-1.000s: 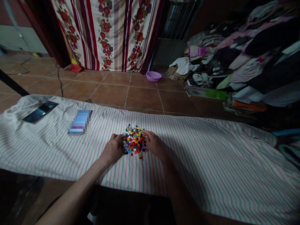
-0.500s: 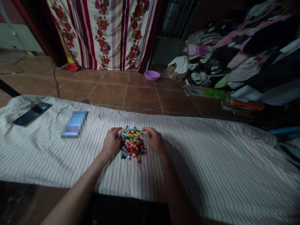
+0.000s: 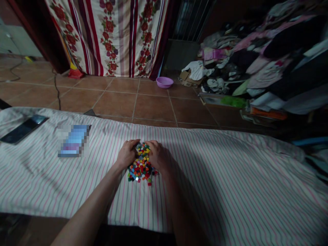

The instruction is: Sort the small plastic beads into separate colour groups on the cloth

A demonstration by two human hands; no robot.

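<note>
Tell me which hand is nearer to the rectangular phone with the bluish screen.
Left. The left hand sits right of the phone, beside the pile of small multicoloured pieces; the right hand is farther right, on the pile's other side.

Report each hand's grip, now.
Left hand: curled at the left side of the small multicoloured pieces; grip can't be told.
Right hand: curled at their right side; grip can't be told either.

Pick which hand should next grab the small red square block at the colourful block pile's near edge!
Probably the right hand: it's closer to that small red square block; the left hand is across the multicoloured block pile.
</note>
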